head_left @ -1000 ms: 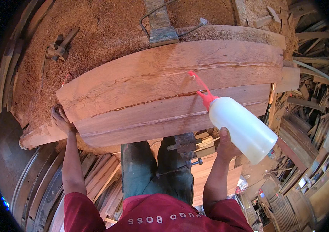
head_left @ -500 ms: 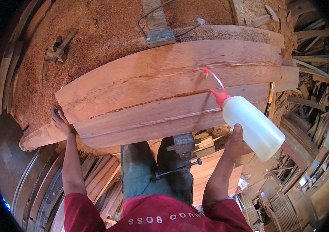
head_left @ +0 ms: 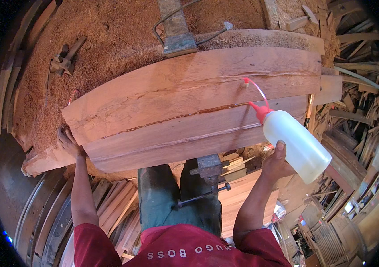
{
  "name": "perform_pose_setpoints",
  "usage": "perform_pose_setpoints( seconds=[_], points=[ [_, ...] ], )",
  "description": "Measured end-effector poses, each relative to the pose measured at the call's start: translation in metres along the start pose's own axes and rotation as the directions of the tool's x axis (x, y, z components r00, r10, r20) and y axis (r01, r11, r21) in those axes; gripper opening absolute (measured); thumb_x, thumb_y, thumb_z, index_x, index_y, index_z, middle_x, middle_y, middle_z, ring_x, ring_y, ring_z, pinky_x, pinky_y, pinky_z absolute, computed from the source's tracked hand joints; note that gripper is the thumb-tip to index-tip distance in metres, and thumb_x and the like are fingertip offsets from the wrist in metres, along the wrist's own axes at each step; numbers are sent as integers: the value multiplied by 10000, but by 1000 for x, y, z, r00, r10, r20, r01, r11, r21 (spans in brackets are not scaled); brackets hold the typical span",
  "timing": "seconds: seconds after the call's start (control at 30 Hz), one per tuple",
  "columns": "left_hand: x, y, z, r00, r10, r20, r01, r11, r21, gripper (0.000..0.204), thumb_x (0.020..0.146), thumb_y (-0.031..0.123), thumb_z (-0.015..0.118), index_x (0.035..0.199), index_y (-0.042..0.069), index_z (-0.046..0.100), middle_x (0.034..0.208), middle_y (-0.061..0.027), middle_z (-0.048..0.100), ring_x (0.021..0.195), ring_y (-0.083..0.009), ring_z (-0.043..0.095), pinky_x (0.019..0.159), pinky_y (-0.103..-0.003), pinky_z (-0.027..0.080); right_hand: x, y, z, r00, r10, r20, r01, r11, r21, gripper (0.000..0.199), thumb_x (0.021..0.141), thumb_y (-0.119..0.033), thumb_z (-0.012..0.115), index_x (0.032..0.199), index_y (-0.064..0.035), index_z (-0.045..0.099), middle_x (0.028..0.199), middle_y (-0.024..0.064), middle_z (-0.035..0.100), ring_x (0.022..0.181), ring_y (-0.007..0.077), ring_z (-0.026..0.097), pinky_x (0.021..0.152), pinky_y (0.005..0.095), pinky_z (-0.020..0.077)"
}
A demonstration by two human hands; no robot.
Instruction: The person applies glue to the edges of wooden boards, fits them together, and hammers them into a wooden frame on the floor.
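Note:
My right hand is wrapped round a translucent white squeeze bottle, with its thumb on the near side. The bottle is tilted, its red nozzle pointing left at a seam in a wide curved wooden panel. A tethered red cap dangles from the neck. Along the middle seam runs a wet, shiny brown line, ending by the nozzle tip. At the panel's left end, my left hand grips the corner; some fingers are hidden by the wood.
A metal vice is at the near edge, in front of my legs. A metal clamp head meets the far edge. Wood shavings cover the bench, with a small wooden tool on them. Offcuts are piled at right.
My right hand has moved the bottle slightly right along the seam, and the wet brown line reaches farther right. My left hand stays at the panel's end.

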State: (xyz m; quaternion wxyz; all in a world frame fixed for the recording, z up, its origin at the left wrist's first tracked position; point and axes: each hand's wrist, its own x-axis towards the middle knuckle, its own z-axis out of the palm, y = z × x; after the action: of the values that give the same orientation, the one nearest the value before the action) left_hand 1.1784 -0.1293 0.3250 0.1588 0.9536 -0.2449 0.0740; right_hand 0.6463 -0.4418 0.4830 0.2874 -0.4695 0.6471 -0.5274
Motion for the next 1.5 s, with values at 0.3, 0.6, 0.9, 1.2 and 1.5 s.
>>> perform_pose_setpoints(
  seconds=[0.3,0.6,0.9,1.2,1.5],
  points=[
    [0,-5,2,1000,22,-8,-22,1000,17,547,998,463,417,1341,41,478,1319,-164,522,1228,-327,486,1035,-422,367,15,-1,-2,998,-58,-40,57,998,-36,853,719,61,764,1412,7,269,1318,203,486,1174,329,550,1017,480,483],
    [0,-14,4,1000,14,-16,-13,1000,25,566,1000,475,404,1367,48,459,1364,-160,497,1246,-329,475,1039,-420,359,28,9,-6,983,-150,-109,147,989,-34,828,727,52,763,1402,13,285,1303,197,499,1157,327,563,1010,476,490],
    [1,-7,1,1000,-1,23,0,1000,23,564,1002,469,408,1358,34,466,1367,-171,494,1265,-333,459,1044,-422,357,38,5,-4,974,-182,-132,179,983,-37,771,747,-9,777,1367,43,323,1279,198,522,1123,314,582,994,456,496],
    [0,-17,4,1000,20,-18,-19,999,45,567,1000,457,426,1357,19,462,1368,-184,485,1270,-338,450,1056,-420,353,49,9,-5,962,-216,-167,210,976,-52,716,752,-31,785,1326,61,369,1262,196,537,1104,300,589,968,442,510],
    [2,-17,3,1000,31,4,-31,998,59,555,997,460,432,1360,40,463,1368,-180,484,1259,-338,454,1042,-429,357,62,14,-12,943,-281,-179,277,960,-47,707,756,-20,782,1322,71,369,1265,208,533,1106,298,587,956,435,524]
  ],
)
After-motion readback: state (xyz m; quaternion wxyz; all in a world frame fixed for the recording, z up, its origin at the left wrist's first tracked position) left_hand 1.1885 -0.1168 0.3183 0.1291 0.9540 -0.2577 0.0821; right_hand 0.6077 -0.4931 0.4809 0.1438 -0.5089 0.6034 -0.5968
